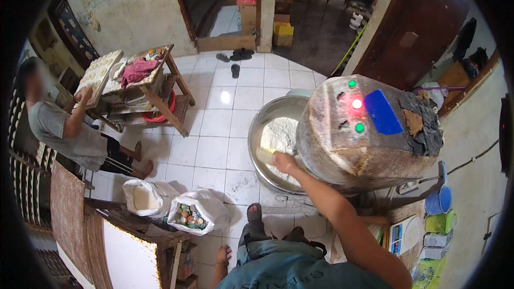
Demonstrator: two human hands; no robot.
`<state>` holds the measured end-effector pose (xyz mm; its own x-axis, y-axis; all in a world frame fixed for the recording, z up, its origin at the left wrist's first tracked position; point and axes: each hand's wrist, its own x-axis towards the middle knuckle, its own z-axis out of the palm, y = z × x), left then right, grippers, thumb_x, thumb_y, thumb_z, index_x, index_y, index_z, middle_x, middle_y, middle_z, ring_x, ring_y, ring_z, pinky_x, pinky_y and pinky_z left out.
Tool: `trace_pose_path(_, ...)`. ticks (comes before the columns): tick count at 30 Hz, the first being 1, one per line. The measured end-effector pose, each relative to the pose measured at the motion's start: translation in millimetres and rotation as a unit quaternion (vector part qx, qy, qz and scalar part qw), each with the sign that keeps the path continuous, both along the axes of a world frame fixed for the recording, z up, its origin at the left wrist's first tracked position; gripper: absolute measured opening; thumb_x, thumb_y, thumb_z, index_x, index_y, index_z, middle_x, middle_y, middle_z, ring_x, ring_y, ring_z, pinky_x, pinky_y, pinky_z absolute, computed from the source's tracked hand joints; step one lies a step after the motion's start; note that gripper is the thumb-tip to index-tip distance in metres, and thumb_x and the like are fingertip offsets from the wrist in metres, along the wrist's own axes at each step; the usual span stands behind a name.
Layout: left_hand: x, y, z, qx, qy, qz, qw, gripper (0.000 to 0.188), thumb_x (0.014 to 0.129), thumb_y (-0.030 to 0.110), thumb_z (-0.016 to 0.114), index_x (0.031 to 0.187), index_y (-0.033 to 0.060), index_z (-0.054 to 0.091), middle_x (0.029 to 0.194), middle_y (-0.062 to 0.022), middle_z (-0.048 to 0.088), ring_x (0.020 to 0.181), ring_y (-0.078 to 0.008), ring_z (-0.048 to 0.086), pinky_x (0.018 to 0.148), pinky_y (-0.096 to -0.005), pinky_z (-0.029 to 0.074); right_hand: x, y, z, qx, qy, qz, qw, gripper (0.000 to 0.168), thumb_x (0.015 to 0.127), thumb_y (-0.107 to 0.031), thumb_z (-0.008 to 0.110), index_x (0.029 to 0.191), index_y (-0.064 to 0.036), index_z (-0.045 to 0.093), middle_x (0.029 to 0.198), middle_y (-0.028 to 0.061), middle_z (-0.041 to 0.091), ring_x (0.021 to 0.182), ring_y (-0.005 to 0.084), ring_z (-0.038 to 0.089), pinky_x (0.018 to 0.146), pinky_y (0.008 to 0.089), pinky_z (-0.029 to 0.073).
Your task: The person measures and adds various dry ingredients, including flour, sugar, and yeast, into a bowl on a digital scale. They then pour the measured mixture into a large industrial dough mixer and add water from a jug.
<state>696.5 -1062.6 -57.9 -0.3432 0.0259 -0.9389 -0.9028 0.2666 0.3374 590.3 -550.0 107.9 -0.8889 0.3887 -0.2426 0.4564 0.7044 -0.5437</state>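
Note:
My right hand (284, 163) reaches over the steel bowl (253, 168) of a large floor mixer (337, 148). It grips a pale yellow tool (266, 155), perhaps a scraper or scoop; its exact shape is blurred. Beneath that tool, white flour (280, 131) lies in the bowl. The mixer's housing hides the bowl's right side. Down at my side hangs my left hand (223, 255), holding nothing, fingers slightly apart. The nearest thing to it is a white sack (215, 212) containing eggshells (189, 216).
Another white sack (162, 194) holds pale granular stuff. At left, a person (66, 128) handles a tray of dough pieces (96, 72) by a wooden table (146, 88). A digital scale (405, 235) and a blue dipper (437, 200) sit at right. Stacked boards (128, 253) stand at lower left.

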Motion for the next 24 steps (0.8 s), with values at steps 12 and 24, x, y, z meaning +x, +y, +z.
trace_pose_path(12, -116.0, -8.8, 36.3, 0.005, 0.071, 0.039, 0.997, 0.032, 0.09, 0.034, 0.053, 0.113, 0.0129, 0.049, 0.11, -0.0027, 0.058, 0.101, -0.0188, 0.054, 0.085, -0.0407, 0.04, -24.4, 24.4, -12.1, -0.018, -0.088, 0.074, 0.993, 0.036, 0.077, -0.028, 0.07, 0.098, -0.001, 0.058, 0.088, 0.0207, 0.062, 0.085, 0.0345, 0.062, 0.072, 0.0426, 0.047)
trace_pose_path(24, -135.1, 6.5, 26.2, 0.025, 0.028, 0.033, 0.999, 0.035, 0.087, 0.033, 0.054, 0.116, 0.0138, 0.051, 0.111, -0.0034, 0.059, 0.102, -0.0192, 0.055, 0.082, -0.0399, 0.04, -18.5, 10.2, -15.9, -0.02, -0.031, -0.029, 0.999, 0.034, 0.08, -0.029, 0.063, 0.097, -0.001, 0.057, 0.091, 0.0215, 0.062, 0.088, 0.0366, 0.06, 0.075, 0.0415, 0.046)
